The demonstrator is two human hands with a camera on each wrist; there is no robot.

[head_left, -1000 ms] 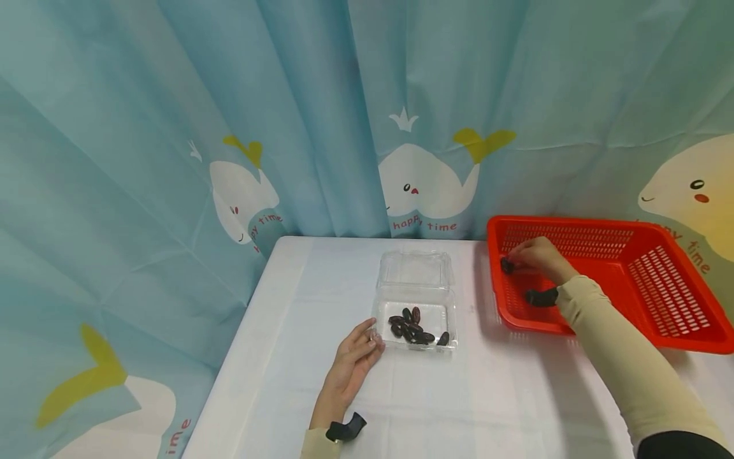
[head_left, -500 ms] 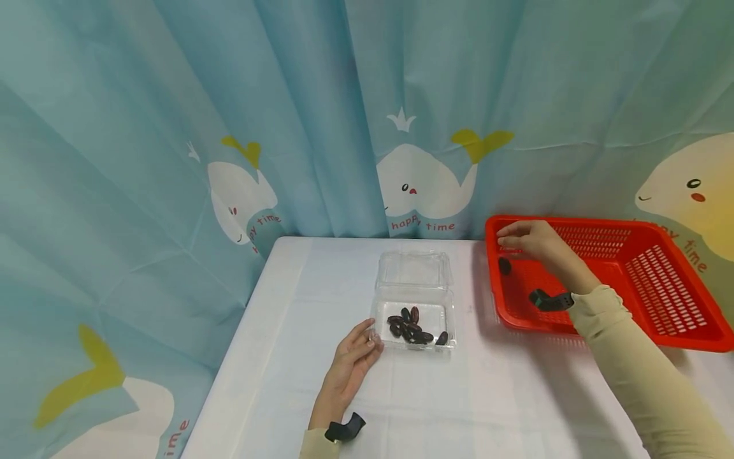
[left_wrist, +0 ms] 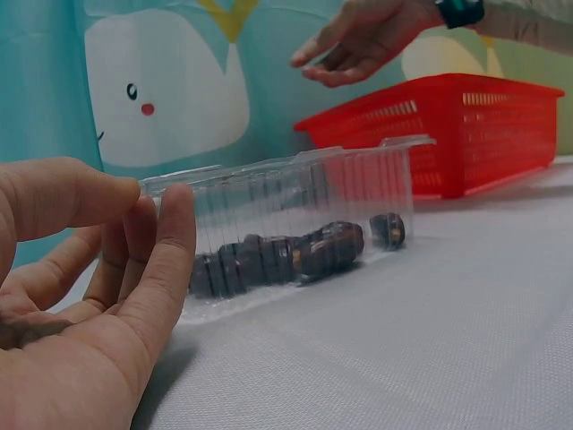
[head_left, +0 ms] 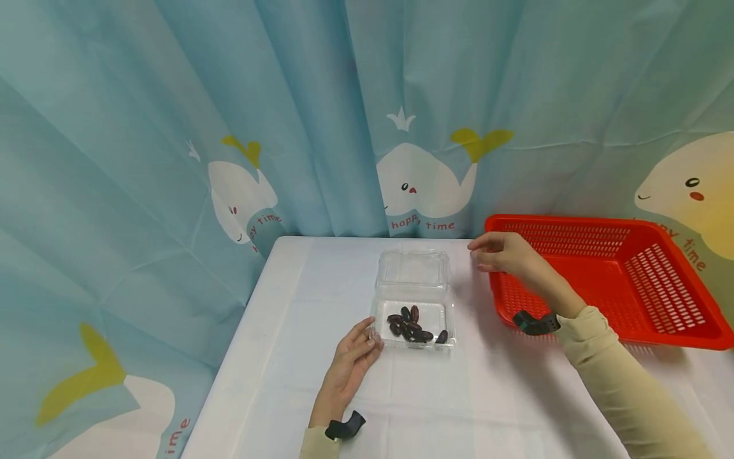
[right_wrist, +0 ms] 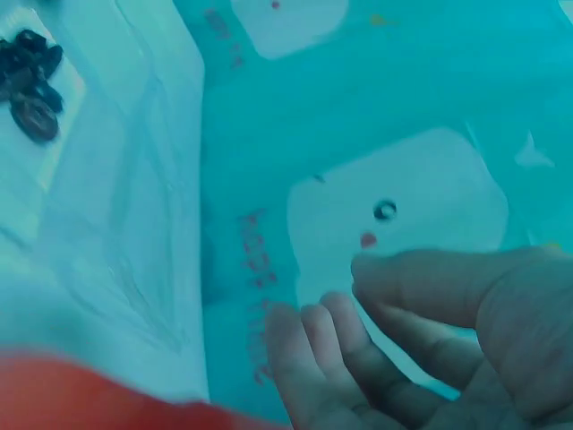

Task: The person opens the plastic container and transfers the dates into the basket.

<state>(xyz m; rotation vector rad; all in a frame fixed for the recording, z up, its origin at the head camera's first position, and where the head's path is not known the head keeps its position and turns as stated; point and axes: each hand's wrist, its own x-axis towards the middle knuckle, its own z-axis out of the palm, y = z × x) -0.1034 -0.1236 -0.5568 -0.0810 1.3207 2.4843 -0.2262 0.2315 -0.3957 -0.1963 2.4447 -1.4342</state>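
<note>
Inside clear box (head_left: 432, 315) pinched by left hand (head_left: 351, 359), dates (head_left: 421, 336), right hand (head_left: 513, 258) relaxed, empty, near red basket (head_left: 596, 277)

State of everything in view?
Clear plastic container: upright on the table, unlatched
Its lid: open, folded back
Dark oval pieces: loose inside, most clumped, one apart
Red basket: upright, left end partly hidden
Left grip: pinching the container's left side
Right grip: raised at the basket's left rim, fingers apart, nothing visibly held
Curtain: hanging
</note>
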